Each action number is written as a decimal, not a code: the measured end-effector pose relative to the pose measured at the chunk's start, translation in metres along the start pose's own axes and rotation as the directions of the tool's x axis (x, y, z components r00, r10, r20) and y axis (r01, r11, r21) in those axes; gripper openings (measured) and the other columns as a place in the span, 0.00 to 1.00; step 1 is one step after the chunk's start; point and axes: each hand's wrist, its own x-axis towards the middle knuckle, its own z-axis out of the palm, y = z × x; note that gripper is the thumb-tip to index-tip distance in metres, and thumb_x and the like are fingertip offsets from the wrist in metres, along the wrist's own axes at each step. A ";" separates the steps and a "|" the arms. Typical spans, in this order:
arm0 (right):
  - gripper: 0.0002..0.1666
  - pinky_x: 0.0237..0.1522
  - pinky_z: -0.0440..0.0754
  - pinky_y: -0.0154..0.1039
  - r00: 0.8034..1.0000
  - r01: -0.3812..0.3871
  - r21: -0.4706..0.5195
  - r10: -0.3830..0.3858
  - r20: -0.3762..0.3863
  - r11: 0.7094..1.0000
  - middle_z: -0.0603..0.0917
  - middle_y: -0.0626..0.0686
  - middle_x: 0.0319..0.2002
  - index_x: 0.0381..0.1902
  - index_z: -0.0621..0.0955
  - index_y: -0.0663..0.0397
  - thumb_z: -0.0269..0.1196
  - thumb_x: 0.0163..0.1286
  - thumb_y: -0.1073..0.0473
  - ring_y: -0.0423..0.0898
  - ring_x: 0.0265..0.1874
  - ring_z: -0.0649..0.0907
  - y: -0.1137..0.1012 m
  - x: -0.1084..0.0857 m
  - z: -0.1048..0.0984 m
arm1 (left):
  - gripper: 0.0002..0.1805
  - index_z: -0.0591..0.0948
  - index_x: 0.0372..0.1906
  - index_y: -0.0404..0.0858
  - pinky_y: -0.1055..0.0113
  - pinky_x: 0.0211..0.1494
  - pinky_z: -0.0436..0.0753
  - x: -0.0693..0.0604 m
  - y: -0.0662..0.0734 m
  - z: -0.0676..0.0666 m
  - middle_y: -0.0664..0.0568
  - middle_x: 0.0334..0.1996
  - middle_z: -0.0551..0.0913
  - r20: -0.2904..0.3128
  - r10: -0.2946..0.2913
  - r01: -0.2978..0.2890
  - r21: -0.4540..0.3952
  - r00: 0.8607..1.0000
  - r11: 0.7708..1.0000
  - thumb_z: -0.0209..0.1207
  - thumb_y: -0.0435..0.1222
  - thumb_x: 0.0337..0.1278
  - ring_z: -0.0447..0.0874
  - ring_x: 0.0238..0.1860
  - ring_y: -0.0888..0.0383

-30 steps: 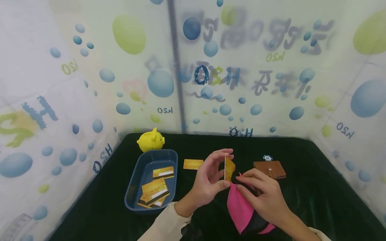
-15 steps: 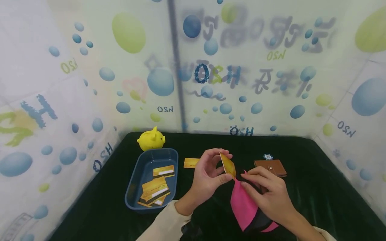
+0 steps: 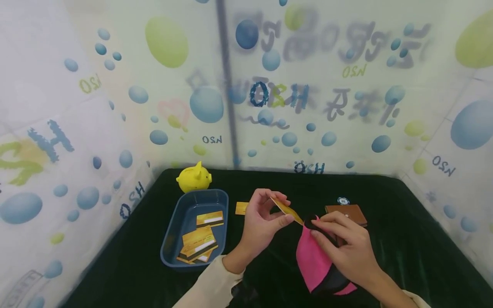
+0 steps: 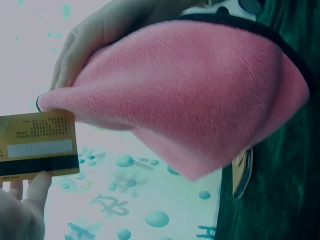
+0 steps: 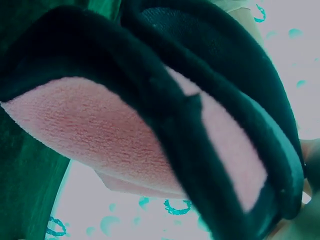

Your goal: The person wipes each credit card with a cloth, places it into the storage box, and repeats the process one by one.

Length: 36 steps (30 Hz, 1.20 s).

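Note:
In the head view my left hand point(image 3: 263, 220) pinches a gold bank card point(image 3: 286, 209) between thumb and fingers, and the card slants down to the right. My right hand point(image 3: 346, 244) pinches the upper edge of a pink cloth with black trim point(image 3: 310, 261), which hangs below the fingers. The card's lower end meets the cloth's top corner in view; I cannot tell if they touch. In the left wrist view the bank card point(image 4: 35, 137) shows its dark stripe beside the tip of the pink cloth point(image 4: 185, 85). Close up in the right wrist view, the cloth point(image 5: 100, 125) shows black bands.
A blue tray point(image 3: 169, 239) on the left holds several gold cards point(image 3: 198, 246). Behind it stands a yellow piggy bank point(image 3: 194, 178). Another gold card point(image 3: 241, 208) lies partly behind my left hand. A brown wallet point(image 3: 356, 214) and a poker chip point(image 3: 343, 200) lie on the right.
The card has tilted from upright to a slant as my left hand shifts slightly left. My right hand and the cloth have moved a little to the right.

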 end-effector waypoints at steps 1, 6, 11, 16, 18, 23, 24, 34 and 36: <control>0.12 0.18 0.67 0.25 1.000 -0.004 -0.003 0.004 -0.002 1.000 0.83 0.53 0.34 0.40 0.88 0.62 0.73 0.60 0.61 0.33 0.20 0.69 0.000 0.000 -0.001 | 0.31 0.65 0.48 0.23 0.58 0.52 0.85 0.000 0.000 0.000 0.43 0.48 0.80 -0.010 -0.011 0.011 0.015 1.000 1.000 0.70 0.40 0.56 0.82 0.50 0.52; 0.12 0.17 0.67 0.25 1.000 -0.004 -0.004 0.004 -0.020 1.000 0.83 0.53 0.34 0.40 0.88 0.62 0.73 0.60 0.62 0.33 0.19 0.69 0.001 0.001 -0.003 | 0.28 0.67 0.45 0.24 0.58 0.48 0.86 0.001 -0.003 -0.002 0.27 0.42 0.79 -0.032 0.005 -0.003 0.054 0.999 0.999 0.70 0.39 0.56 0.85 0.46 0.51; 0.12 0.17 0.66 0.24 0.999 0.004 -0.005 -0.005 -0.042 1.000 0.84 0.52 0.34 0.40 0.88 0.63 0.72 0.62 0.59 0.32 0.18 0.68 0.003 0.003 -0.005 | 0.22 0.67 0.41 0.24 0.58 0.42 0.87 0.002 -0.004 -0.003 0.25 0.37 0.80 -0.023 0.103 -0.101 0.086 0.994 0.991 0.68 0.35 0.59 0.88 0.42 0.55; 0.12 0.17 0.66 0.26 0.998 -0.001 -0.010 0.000 -0.058 1.000 0.83 0.53 0.34 0.40 0.87 0.63 0.73 0.62 0.60 0.33 0.19 0.68 0.003 0.005 -0.007 | 0.22 0.69 0.38 0.26 0.60 0.44 0.87 0.002 -0.003 -0.001 0.27 0.36 0.82 -0.061 0.076 -0.069 0.119 0.995 0.991 0.68 0.37 0.59 0.88 0.41 0.60; 0.12 0.17 0.66 0.27 0.998 -0.006 -0.010 0.005 -0.063 1.000 0.83 0.53 0.34 0.40 0.87 0.63 0.73 0.60 0.62 0.33 0.19 0.68 0.003 0.005 -0.008 | 0.21 0.70 0.38 0.27 0.61 0.46 0.87 0.002 -0.003 0.000 0.27 0.36 0.82 -0.082 0.053 -0.041 0.140 0.995 0.989 0.69 0.38 0.58 0.88 0.39 0.61; 0.12 0.17 0.67 0.28 0.998 -0.017 -0.010 0.017 -0.064 1.000 0.83 0.53 0.34 0.41 0.87 0.63 0.73 0.59 0.64 0.33 0.20 0.69 0.002 0.005 -0.009 | 0.18 0.73 0.37 0.29 0.61 0.43 0.87 0.001 -0.002 0.000 0.30 0.35 0.83 -0.119 -0.008 0.027 0.161 0.993 0.987 0.68 0.37 0.59 0.88 0.34 0.61; 0.12 0.17 0.67 0.28 0.998 -0.019 -0.011 0.018 -0.064 1.000 0.83 0.53 0.34 0.41 0.87 0.63 0.73 0.60 0.64 0.34 0.20 0.69 0.002 0.005 -0.009 | 0.18 0.73 0.37 0.29 0.61 0.42 0.87 0.001 -0.002 0.000 0.30 0.35 0.83 -0.127 -0.023 0.043 0.157 0.992 0.987 0.68 0.37 0.59 0.87 0.33 0.61; 0.15 0.18 0.67 0.28 0.997 -0.041 -0.041 0.039 -0.059 0.998 0.83 0.52 0.34 0.41 0.88 0.61 0.75 0.53 0.70 0.34 0.21 0.69 0.001 0.005 -0.010 | 0.14 0.70 0.36 0.29 0.57 0.34 0.88 0.003 -0.001 -0.002 0.30 0.37 0.83 -0.191 -0.116 0.143 0.131 0.975 0.981 0.64 0.33 0.64 0.89 0.37 0.54; 0.16 0.18 0.67 0.28 0.998 -0.047 -0.050 0.045 -0.053 0.998 0.83 0.51 0.34 0.41 0.88 0.60 0.75 0.52 0.71 0.33 0.21 0.69 0.000 0.005 -0.010 | 0.13 0.70 0.37 0.30 0.57 0.32 0.88 0.003 0.000 -0.002 0.32 0.37 0.83 -0.199 -0.141 0.169 0.128 0.970 0.977 0.62 0.33 0.66 0.89 0.39 0.52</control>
